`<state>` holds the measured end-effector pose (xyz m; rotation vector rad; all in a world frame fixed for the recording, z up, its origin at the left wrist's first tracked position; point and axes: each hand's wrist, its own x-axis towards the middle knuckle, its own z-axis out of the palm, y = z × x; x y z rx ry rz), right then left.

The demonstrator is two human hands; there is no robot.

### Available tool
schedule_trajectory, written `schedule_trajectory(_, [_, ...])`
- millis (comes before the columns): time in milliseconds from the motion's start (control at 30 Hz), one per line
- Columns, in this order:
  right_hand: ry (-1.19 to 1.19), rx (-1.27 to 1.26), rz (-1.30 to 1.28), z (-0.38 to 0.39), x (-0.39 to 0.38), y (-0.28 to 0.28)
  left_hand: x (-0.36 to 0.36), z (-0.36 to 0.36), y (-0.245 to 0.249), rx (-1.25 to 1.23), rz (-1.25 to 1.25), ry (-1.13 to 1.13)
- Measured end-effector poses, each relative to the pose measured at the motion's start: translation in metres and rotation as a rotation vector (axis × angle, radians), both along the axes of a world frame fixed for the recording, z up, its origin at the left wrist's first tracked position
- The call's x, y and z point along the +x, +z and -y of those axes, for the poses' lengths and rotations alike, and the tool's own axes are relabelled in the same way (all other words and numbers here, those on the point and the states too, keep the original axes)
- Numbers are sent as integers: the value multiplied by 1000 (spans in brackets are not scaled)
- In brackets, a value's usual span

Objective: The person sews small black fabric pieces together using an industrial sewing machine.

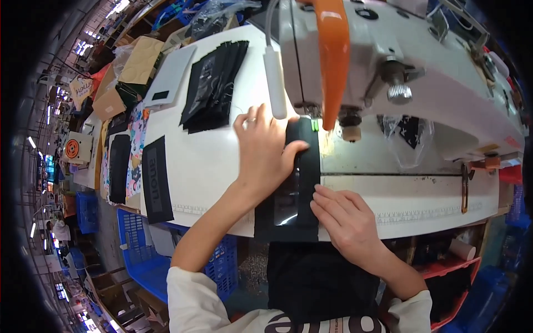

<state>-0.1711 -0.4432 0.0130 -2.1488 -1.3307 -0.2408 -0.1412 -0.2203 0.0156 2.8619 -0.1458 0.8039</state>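
Observation:
A black fabric panel with a glossy clear strip (308, 205) lies lengthwise on the white sewing table, its far end beside the needle area of the white sewing machine (400, 83). My left hand (264, 150) rests on the upper left part of the panel, fingers spread and thumb across it. At the panel's right edge, my right hand (347, 222) lies with its fingertips touching the fabric, fingers stretched out. A small green piece (315, 125) shows at the panel's far end. An orange machine part (333, 61) hangs in front of the needle, which is hidden.
Stacked black pieces (214, 86) lie at the back left, near a white board (169, 75). A black lettered piece (157, 180) is at the left edge. A plastic bag (408, 141) lies under the machine arm. A blue chair (141, 252) stands below left.

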Motion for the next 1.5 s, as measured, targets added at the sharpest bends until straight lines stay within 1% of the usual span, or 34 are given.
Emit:
schedule_trajectory(67, [-24, -31, -9, 8, -11, -4, -43, 1, 28, -323, -253, -317])
schedule_trajectory(133, [-35, 45, 2, 21, -33, -14, -84, 4, 28, -388, -477, -586])
schedule_trajectory(167, [-34, 79, 9, 25, -40, -19, -94, 8, 26, -395, -488, -586])
schedule_trajectory(267, [-29, 84, 38, 29, -48, -33, -114, 22, 19, -197, -373, -506])
schedule_trajectory(300, [-25, 91, 64, 29, -50, -35, -116, 24, 17, -201, -376, -503])
schedule_trajectory(400, [-19, 99, 63, 29, -50, -36, -114, 28, 13, 47, -254, -510])
schedule_trajectory(433, [-17, 104, 65, 30, -49, -36, -113, 29, 13, 46, -250, -512])
schedule_trajectory(533, [-38, 121, 53, 32, -52, -38, -113, 31, 13, 231, -205, -533])
schedule_trajectory(667, [-50, 117, 41, 29, -51, -33, -112, 33, 16, 309, -204, -560])
schedule_trajectory(833, [-25, 66, -14, 29, -49, -27, -106, 33, 21, 329, -189, -586])
schedule_trajectory(933, [3, 40, -46, 30, -46, -24, -86, 24, 30, -48, -411, -612])
schedule_trajectory(1000, [25, 24, -59, 30, -45, -21, -52, 11, 27, -315, -392, -438])
schedule_trajectory(1067, [34, 5, -58, 31, -44, -18, -8, 2, 17, -131, -180, -91])
schedule_trajectory(1100, [35, -6, -58, 32, -43, -17, 10, -10, 2, -134, -172, -89])
schedule_trajectory(1133, [36, -11, -49, 33, -43, -15, 25, -22, -20, -99, -77, -47])
schedule_trajectory(1167, [39, -24, -60, 34, -43, -14, 34, -23, -20, -65, 18, -7])
schedule_trajectory(1200, [40, -35, -73, 34, -43, -12, 37, -23, -20, -68, 24, -9])
schedule_trajectory(1300, [28, -64, -96, 28, -32, -4, 43, -22, -8, -274, -276, 35])
schedule_trajectory(1333, [20, -87, -111, 24, -26, 0, 48, -25, -12, -273, -274, 39])
schedule_trajectory(1400, [23, -112, -121, 15, -9, 3, 74, -36, -29, -243, -93, 20])
schedule_trajectory(1500, [12, -134, -71, -3, 26, 5, 114, -54, -54, -212, 55, 0])
